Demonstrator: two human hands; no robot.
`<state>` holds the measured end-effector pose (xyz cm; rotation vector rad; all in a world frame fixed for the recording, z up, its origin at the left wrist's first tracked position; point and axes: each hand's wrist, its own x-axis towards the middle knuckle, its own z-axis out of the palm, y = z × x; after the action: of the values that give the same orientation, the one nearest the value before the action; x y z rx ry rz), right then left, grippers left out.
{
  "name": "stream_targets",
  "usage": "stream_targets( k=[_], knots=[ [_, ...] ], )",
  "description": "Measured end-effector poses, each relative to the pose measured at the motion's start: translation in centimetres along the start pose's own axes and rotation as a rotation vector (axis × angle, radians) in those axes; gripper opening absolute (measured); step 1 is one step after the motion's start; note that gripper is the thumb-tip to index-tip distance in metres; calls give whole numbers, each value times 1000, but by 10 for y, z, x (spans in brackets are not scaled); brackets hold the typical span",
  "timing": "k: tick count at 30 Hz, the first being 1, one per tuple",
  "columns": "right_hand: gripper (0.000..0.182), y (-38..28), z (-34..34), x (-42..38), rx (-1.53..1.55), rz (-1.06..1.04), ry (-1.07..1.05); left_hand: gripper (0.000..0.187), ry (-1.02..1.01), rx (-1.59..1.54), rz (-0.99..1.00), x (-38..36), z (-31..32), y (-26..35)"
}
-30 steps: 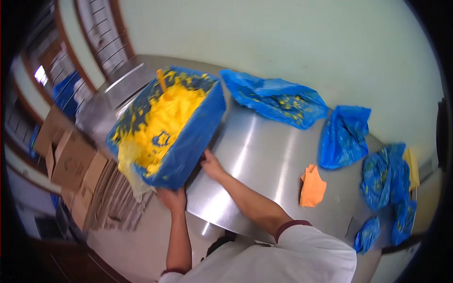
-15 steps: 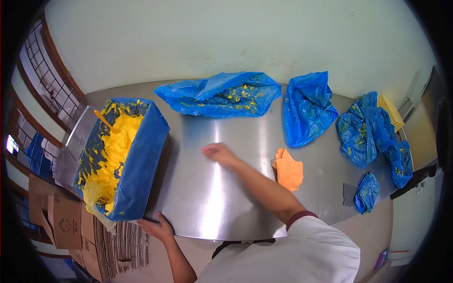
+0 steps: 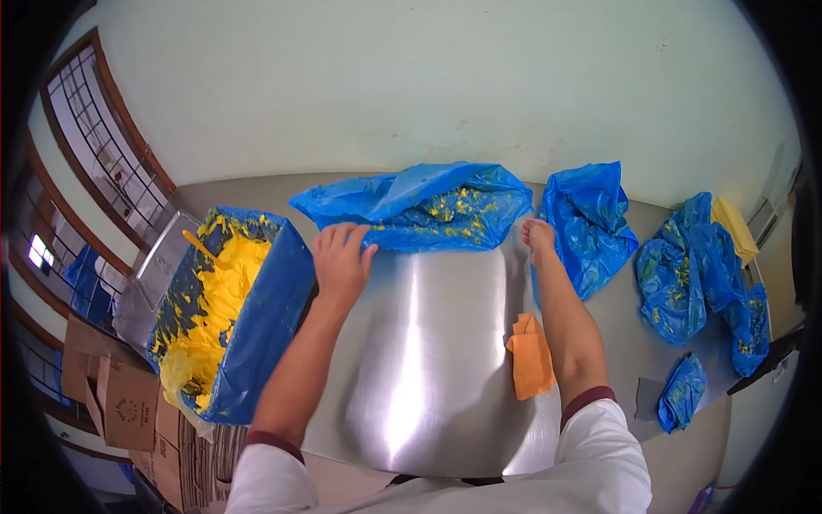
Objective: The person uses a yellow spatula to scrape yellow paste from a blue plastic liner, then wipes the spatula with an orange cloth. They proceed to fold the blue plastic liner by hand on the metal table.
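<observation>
A long blue plastic bag (image 3: pixel 402 193), smeared inside with yellow bits, lies near the wall between my hands. My left hand (image 3: pixel 341 261) is at its front left edge, fingers laid against the plastic and thumb apart. By the bag's right end, my right hand (image 3: pixel 539 237) is closed; whatever its fingers hold, if anything, is hidden. A second blue plastic bag (image 3: pixel 586 227) lies just right of that hand. Beside my left forearm stands a blue-lined bin (image 3: pixel 272 317) with a thick yellow mass (image 3: pixel 231 287) and a yellow-orange spatula-like handle (image 3: pixel 197 244) in it.
An orange cloth (image 3: pixel 533 360) lies beside my right forearm on the metal table (image 3: pixel 411 368). Crumpled blue bags (image 3: pixel 672 287), a small blue bundle (image 3: pixel 682 392) and a yellow stack (image 3: pixel 734 230) are at the right. Cardboard boxes (image 3: pixel 124 411) stand lower left.
My left hand has left the bin's near corner and reached the long bag. My right hand has swung right from mid-table to the bag's right end. The view has shifted slightly.
</observation>
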<state>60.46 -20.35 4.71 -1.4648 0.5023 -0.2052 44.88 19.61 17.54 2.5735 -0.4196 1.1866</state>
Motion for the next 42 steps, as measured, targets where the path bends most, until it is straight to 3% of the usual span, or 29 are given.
stream_targets(
  k=[8, 11, 15, 20, 25, 30, 35, 39, 42],
  knots=[
    [22, 12, 21, 31, 102, 162, -12, 7, -404, 492, 369, 67, 41, -54],
    [20, 4, 29, 24, 161, 170, 45, 5, -438, 439, 290, 82, 43, -57],
    [25, 10, 27, 39, 120, -69, -6, 7, -471, 302, -67, 112, 32, -56],
    [29, -68, -6, 3, -96, -310, -78, 3, -386, 160, -317, 171, -6, -73],
    [30, -154, -67, -70, -206, -388, -153, 11, -381, 104, -435, 196, -52, -78],
    [29, -184, -141, -166, -259, -433, -156, 17, -436, -128, -440, 174, -86, -71],
    [21, -149, -205, -278, -171, -371, -207, 14, -493, -287, -363, 110, -133, -46],
    [17, -85, -253, -356, -100, -307, -206, 14, -550, -390, -367, 69, -165, -8],
    [16, -51, -262, -416, -19, -289, -150, 16, -580, -367, -342, 47, -173, 5]
  ],
)
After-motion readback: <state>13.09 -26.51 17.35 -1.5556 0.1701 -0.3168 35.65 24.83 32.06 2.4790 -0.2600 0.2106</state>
